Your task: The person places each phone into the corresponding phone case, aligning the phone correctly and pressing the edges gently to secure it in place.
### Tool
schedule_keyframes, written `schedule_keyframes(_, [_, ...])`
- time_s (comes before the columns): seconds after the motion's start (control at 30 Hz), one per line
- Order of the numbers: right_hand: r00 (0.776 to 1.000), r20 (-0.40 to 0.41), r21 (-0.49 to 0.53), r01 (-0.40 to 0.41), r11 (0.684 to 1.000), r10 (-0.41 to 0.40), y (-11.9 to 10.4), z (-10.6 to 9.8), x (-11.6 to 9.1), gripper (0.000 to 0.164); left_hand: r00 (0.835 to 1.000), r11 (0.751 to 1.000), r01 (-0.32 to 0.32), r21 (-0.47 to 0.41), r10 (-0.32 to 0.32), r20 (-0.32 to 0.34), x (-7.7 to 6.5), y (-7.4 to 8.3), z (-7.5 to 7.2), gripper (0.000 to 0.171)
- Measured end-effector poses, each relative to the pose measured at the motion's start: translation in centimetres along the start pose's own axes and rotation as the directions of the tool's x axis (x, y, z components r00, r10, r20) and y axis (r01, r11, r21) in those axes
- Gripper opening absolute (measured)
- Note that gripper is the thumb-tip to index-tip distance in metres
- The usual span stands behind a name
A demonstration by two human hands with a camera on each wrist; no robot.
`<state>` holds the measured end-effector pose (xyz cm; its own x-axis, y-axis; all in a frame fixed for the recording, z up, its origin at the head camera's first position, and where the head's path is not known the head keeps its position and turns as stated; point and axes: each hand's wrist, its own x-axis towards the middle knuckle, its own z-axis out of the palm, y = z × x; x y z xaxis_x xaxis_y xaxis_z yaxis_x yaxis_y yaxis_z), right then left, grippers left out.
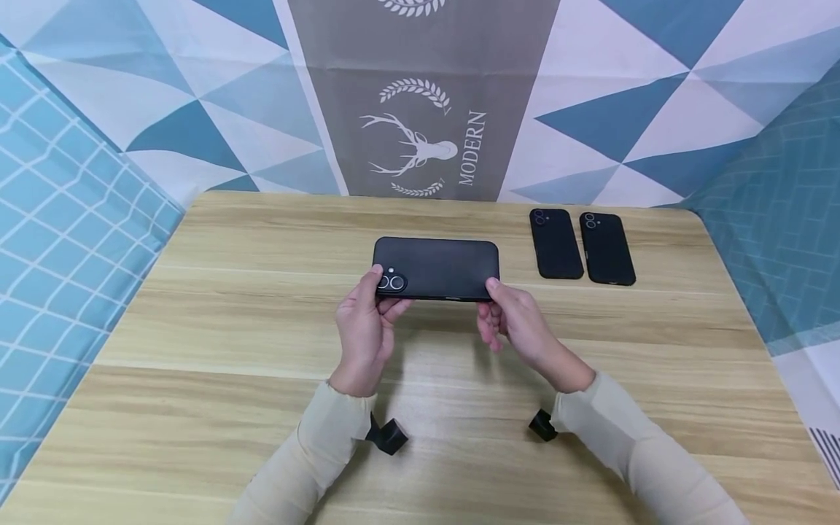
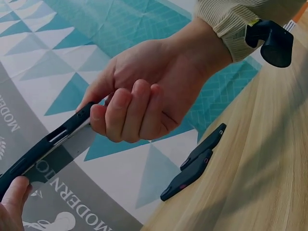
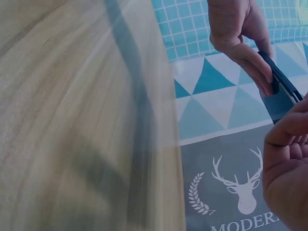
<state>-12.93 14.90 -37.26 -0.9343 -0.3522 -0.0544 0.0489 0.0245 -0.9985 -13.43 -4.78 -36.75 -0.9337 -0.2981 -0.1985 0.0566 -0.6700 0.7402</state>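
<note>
A black smartphone (image 1: pixel 440 266) is held sideways above the wooden table, its back and twin camera lenses facing up in the head view. My left hand (image 1: pixel 362 335) grips the camera end, thumb on the corner beside the lenses and fingers underneath. At the other end my right hand (image 1: pixel 525 328) pinches the near corner, its thumb on top. In the left wrist view the right hand (image 2: pixel 139 101) has its fingers curled below the phone's edge. Seen from the right wrist, the left hand (image 3: pixel 240 33) holds the far end, and the phone's underside looks glossy.
Two more black phone-shaped pieces with camera rings, the left one (image 1: pixel 556 244) and the right one (image 1: pixel 607 249), lie side by side at the back right of the wooden table (image 1: pixel 230 328). A patterned cloth (image 1: pixel 590 95) hangs behind the table.
</note>
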Motion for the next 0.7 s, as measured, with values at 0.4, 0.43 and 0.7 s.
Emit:
schedule_keyframes(0.4, [0.999,-0.014,0.098,0.034,0.995,-0.033,0.1,0.2,-0.2,0.050,0.984,0.992,0.117,0.038,-0.121,0.133,0.6,0.0,0.1,0.021])
schedule_keyframes(0.43, [1.000,-0.016,0.103,0.024,0.994,-0.023,0.1,0.2,-0.1,0.050,0.977,0.989,0.139,0.048,-0.145,0.155,0.6,0.0,0.1,0.020])
schedule_keyframes(0.7, [1.000,0.009,0.143,-0.012,0.990,0.011,-0.1,0.7,0.2,0.049,0.852,0.935,0.235,0.266,-0.330,0.407,-0.8,-1.2,1.2,0.024])
